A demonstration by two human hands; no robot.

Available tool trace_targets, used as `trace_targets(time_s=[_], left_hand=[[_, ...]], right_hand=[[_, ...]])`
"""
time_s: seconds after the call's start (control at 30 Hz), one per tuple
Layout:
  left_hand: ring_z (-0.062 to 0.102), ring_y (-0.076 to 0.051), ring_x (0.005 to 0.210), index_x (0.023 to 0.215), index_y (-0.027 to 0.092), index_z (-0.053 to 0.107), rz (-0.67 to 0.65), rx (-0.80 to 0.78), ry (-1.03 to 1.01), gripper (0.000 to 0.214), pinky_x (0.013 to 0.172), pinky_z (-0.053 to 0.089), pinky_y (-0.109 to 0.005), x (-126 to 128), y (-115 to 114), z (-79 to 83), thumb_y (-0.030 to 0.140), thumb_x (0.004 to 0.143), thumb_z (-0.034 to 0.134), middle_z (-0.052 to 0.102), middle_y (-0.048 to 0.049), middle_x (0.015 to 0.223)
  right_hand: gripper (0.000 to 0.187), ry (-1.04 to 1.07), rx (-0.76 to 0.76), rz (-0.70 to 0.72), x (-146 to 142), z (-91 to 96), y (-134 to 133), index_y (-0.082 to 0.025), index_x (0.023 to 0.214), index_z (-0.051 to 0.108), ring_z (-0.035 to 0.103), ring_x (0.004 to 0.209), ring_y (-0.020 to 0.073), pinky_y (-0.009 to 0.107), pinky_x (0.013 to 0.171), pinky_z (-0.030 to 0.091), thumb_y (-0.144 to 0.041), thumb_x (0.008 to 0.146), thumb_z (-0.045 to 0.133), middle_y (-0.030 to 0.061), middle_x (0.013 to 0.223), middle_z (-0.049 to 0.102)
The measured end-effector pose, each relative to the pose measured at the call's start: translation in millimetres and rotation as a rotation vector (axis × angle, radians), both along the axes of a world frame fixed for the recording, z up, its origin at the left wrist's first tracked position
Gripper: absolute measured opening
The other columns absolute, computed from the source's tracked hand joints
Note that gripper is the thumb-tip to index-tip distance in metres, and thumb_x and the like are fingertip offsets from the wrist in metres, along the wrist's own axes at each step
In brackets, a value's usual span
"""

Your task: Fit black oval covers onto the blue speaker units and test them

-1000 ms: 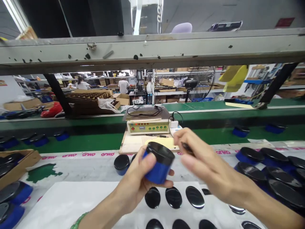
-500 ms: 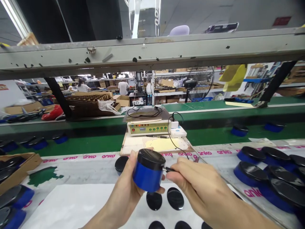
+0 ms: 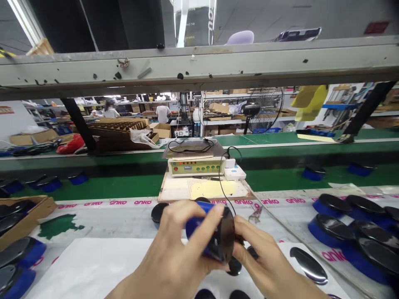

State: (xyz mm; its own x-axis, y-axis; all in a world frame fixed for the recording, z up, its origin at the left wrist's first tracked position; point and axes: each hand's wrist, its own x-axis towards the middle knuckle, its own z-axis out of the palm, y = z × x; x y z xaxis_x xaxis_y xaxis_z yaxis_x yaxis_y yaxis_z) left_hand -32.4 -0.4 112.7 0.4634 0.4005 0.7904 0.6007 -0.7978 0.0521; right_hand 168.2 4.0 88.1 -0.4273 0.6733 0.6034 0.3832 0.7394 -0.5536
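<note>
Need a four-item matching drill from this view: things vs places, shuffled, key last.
Things
1. Blue-and-black cylinder
2. Control unit with push buttons
3. Black fan
4. Glossy black disc

Places
A. On the white sheet
B. Beyond the green belt
C. In the left hand
D. On the pale board

Pairs: 1-C, 2-D, 3-B, 4-A

The left hand [image 3: 179,245], its back toward the camera, is curled in a grip, while the right hand [image 3: 260,251], close beside it, holds thumb and fingers pinched together.
</note>
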Motion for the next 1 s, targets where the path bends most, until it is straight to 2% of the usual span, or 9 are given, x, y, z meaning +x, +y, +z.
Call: trace_targets(time_s=[0.07, 0.13, 0.37, 0.57, 0.7, 0.8, 0.87, 0.93, 1.0], left_hand=[[0.045, -0.024, 0.120, 0.122, 0.020, 0.053, -0.014, 0.174, 0.006, 0.037, 0.107, 0.042, -0.041, 7.6, -5.8, -3.0, 0.009, 0.086, 0.057, 0.047, -0.0069, 0.103], [0.043, -0.023, 0.123, 0.109, 0.025, 0.059, -0.029, 0.222, -0.007, 0.035, 0.110, 0.040, -0.044, 14.1, -11.8, -5.6, 0.001, 0.085, 0.051, 0.048, -0.0035, 0.096], [0.063, -0.020, 0.100, 0.099, 0.029, 0.067, 0.005, 0.144, 0.121, 0.034, 0.104, 0.047, -0.042, 13.9, -27.0, 7.9, 0.001, 0.081, 0.059, 0.054, 0.0031, 0.068], [0.068, -0.015, 0.071, 0.101, 0.031, 0.066, 0.049, 0.232, 0.356, 0.035, 0.106, 0.045, -0.041, 7.0, -27.5, 16.8, 0.002, 0.085, 0.054, 0.050, 0.0079, 0.055], [0.065, -0.019, 0.093, 0.126, 0.025, 0.053, -0.076, 0.215, 0.311, 0.041, 0.100, 0.048, -0.038, 0.9, -15.9, 16.0, 0.011, 0.087, 0.052, 0.063, -0.0014, 0.083], [0.060, -0.028, 0.098, 0.135, 0.012, 0.041, -0.048, 0.027, 0.361, 0.058, 0.084, 0.054, -0.041, -2.6, -0.6, 14.2, 0.025, 0.082, 0.061, 0.062, -0.0147, 0.114], [0.060, -0.029, 0.095, 0.131, 0.010, 0.042, -0.026, -0.058, 0.348, 0.060, 0.082, 0.052, -0.042, -5.1, 15.0, 14.6, 0.026, 0.077, 0.064, 0.063, -0.0148, 0.113], [0.059, -0.028, 0.097, 0.125, 0.015, 0.045, 0.071, -0.111, 0.187, 0.053, 0.086, 0.049, -0.041, -5.6, 34.6, 16.1, 0.025, 0.076, 0.064, 0.064, -0.0119, 0.111], [0.057, -0.028, 0.103, 0.123, 0.018, 0.046, 0.148, -0.234, 0.029, 0.049, 0.090, 0.046, -0.041, 0.3, 55.0, 15.4, 0.028, 0.078, 0.064, 0.062, -0.0111, 0.115]], right_hand=[[0.015, 0.023, 0.062, -0.004, 0.8, -8.6, -3.2, -0.025, 0.096, 0.047, 0.058, 0.070, 0.0143, 0.022, 0.062, 0.049, -0.011, 0.091, 0.043, 0.0005, 0.080, 0.056], [0.016, 0.039, 0.126, -0.017, 1.5, -15.9, -6.3, -0.025, 0.092, 0.046, 0.057, 0.066, 0.0149, 0.023, 0.059, 0.050, -0.009, 0.090, 0.043, 0.0011, 0.077, 0.055], [0.015, 0.071, 0.191, -0.053, 1.3, -34.8, -8.5, -0.024, 0.083, 0.046, 0.052, 0.057, 0.0159, 0.027, 0.057, 0.050, -0.009, 0.088, 0.045, 0.0007, 0.069, 0.051], [0.018, 0.040, 0.230, -0.101, 1.2, -36.7, -14.6, -0.024, 0.091, 0.052, 0.058, 0.062, 0.0165, 0.027, 0.061, 0.050, -0.007, 0.088, 0.045, 0.0007, 0.071, 0.057], [0.013, -0.066, 0.310, -0.105, 6.3, -20.1, -16.9, -0.021, 0.090, 0.054, 0.056, 0.056, 0.0160, 0.027, 0.053, 0.046, -0.017, 0.095, 0.042, 0.0016, 0.066, 0.057], [0.022, -0.245, 0.406, -0.097, 13.5, -7.6, -16.0, -0.018, 0.085, 0.056, 0.054, 0.049, 0.0148, 0.028, 0.044, 0.038, -0.019, 0.098, 0.038, 0.0013, 0.060, 0.056], [0.016, -0.314, 0.486, -0.133, 25.4, -4.2, -13.7, -0.016, 0.092, 0.059, 0.056, 0.051, 0.0149, 0.028, 0.044, 0.038, -0.015, 0.095, 0.043, 0.0023, 0.063, 0.060], [0.013, -0.286, 0.471, -0.247, 46.7, -3.3, -9.4, -0.017, 0.099, 0.059, 0.057, 0.052, 0.0142, 0.027, 0.046, 0.039, -0.015, 0.093, 0.049, 0.0015, 0.066, 0.063], [0.012, -0.188, 0.302, -0.523, 76.8, -2.4, -3.2, -0.022, 0.092, 0.058, 0.054, 0.049, 0.0141, 0.026, 0.046, 0.041, -0.026, 0.094, 0.046, -0.0009, 0.063, 0.060]])
